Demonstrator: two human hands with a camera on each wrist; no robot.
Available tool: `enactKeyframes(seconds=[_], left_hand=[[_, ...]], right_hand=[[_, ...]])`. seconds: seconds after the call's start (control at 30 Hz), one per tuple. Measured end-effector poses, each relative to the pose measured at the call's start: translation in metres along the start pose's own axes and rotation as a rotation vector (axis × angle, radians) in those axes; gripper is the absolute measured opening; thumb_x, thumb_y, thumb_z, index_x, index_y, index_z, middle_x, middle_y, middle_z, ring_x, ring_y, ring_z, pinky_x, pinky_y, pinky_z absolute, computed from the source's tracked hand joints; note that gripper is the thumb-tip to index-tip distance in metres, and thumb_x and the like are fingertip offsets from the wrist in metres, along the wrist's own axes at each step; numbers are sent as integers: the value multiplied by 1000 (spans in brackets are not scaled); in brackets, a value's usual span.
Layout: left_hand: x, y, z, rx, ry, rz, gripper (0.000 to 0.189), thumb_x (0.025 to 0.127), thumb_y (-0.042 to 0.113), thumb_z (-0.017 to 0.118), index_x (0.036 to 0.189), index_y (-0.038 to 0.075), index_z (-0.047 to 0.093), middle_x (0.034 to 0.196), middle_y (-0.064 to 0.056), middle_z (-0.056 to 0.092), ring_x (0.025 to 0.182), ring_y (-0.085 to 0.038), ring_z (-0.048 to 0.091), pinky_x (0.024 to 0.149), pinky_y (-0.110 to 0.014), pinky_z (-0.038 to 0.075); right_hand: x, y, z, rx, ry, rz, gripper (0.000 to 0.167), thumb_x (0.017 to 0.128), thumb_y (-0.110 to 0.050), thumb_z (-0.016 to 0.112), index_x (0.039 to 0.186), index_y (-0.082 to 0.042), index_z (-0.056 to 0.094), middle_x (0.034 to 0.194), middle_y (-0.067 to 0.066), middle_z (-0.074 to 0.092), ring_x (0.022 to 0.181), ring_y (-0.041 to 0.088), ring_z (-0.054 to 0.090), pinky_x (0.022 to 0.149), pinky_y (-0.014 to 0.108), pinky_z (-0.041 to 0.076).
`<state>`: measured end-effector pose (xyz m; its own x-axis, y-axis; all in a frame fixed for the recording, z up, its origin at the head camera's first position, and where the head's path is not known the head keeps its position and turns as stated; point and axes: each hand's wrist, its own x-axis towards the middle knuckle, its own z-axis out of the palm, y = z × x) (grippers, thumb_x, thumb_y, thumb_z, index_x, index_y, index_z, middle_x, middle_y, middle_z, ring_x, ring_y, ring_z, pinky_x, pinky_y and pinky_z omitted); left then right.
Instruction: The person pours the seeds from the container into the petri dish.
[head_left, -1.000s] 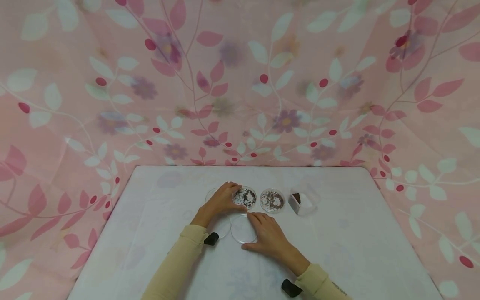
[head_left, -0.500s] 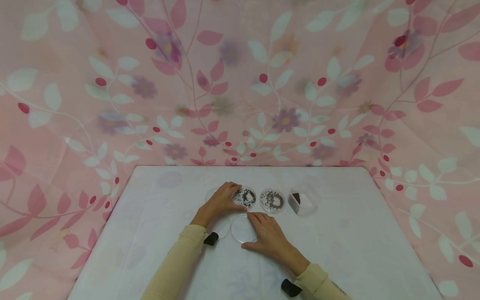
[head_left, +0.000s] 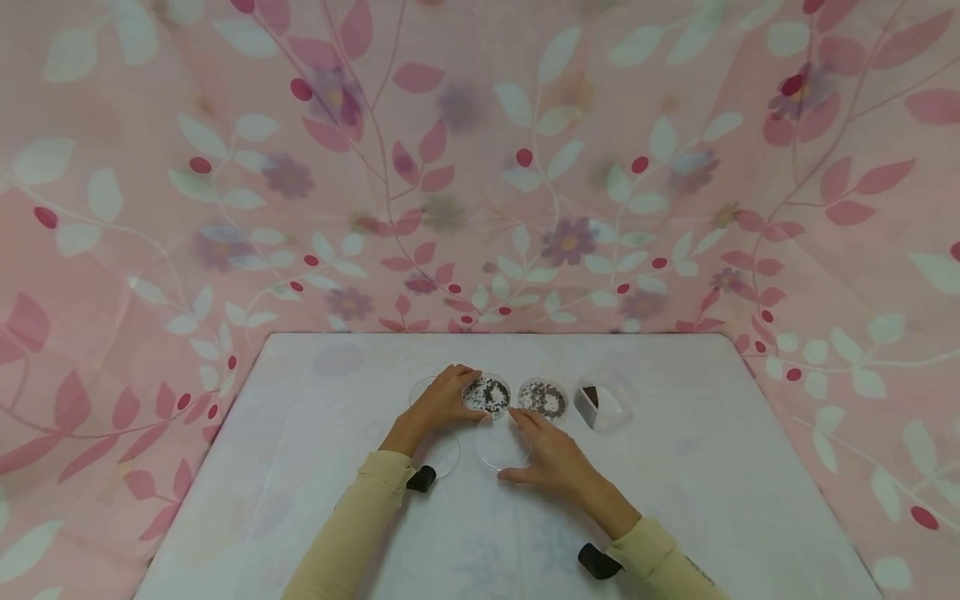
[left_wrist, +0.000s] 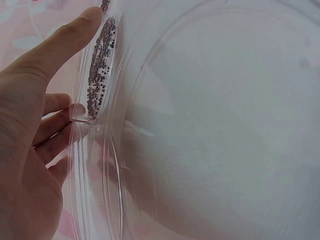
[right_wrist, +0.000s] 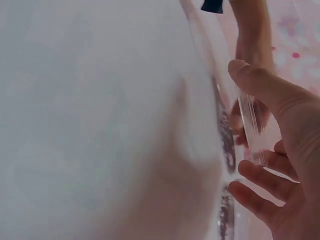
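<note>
My left hand (head_left: 442, 402) grips the left side of a clear petri dish (head_left: 487, 394) scattered with black granules; its thumb and fingers lie at the rim. The left wrist view shows the granules (left_wrist: 100, 75) edge-on beside the thumb. In my right hand (head_left: 555, 462) is a clear round petri dish lid (head_left: 502, 450), pinched at the rim between thumb and fingers, just in front of the granule dish. The right wrist view has the lid's edge (right_wrist: 249, 117) between thumb and fingers, apart from the table.
A second petri dish (head_left: 543, 402) with brown-black granules stands to the right. Beyond it a clear angular container (head_left: 588, 410) holds dark material. Two clear round pieces lie around the left hand, one behind it and one by the wrist (head_left: 447, 458). A floral curtain (head_left: 480, 167) backs the table.
My right hand has moved right and away from me, taking the clear lid along toward the granule dish. The left hand stays at its dish.
</note>
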<state>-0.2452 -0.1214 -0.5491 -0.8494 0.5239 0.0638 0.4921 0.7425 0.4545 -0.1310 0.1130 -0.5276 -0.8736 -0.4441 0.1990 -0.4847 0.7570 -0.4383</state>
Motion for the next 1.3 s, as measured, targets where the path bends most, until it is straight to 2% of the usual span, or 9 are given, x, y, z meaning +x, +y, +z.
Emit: enactKeyframes(seconds=[0.17, 0.43, 0.63, 0.8, 1.3], left_hand=[[-1, 1, -2, -19, 3, 0, 87, 69, 51, 85, 138, 6, 56, 132, -11, 58, 124, -27, 52, 109, -43, 43], [-2, -1, 1, -17, -15, 5, 91, 69, 58, 82, 140, 8, 54, 134, -10, 57, 125, -25, 51, 110, -41, 43], [-3, 0, 1, -2, -11, 6, 92, 68, 59, 83, 139, 7, 55, 133, -10, 57, 123, -25, 52, 108, -41, 44], [-5, 4, -3, -17, -20, -11, 91, 69, 57, 83, 139, 7, 54, 135, -11, 56, 125, -26, 51, 109, -43, 43], [-6, -1, -1, -25, -17, -16, 93, 68, 62, 81, 140, 10, 54, 136, -8, 55, 126, -23, 49, 109, -40, 43]], right_hand=[[9, 9, -17, 26, 60, 30, 102, 68, -51, 86, 149, -11, 41, 141, 9, 51, 118, 26, 61, 95, 43, 54], [29, 25, -43, -8, 149, -9, 103, 68, -42, 89, 150, -6, 38, 140, 14, 51, 120, 31, 59, 94, 47, 55], [40, 32, -52, -59, 114, 12, 103, 71, -45, 86, 151, -6, 35, 145, 15, 48, 128, 33, 53, 100, 49, 51], [46, 36, -54, -84, 110, 12, 102, 70, -41, 88, 150, -4, 36, 146, 17, 48, 128, 34, 51, 104, 49, 48], [60, 34, -51, -208, 100, -28, 101, 69, -35, 90, 148, -1, 38, 146, 16, 49, 113, 33, 52, 96, 42, 51]])
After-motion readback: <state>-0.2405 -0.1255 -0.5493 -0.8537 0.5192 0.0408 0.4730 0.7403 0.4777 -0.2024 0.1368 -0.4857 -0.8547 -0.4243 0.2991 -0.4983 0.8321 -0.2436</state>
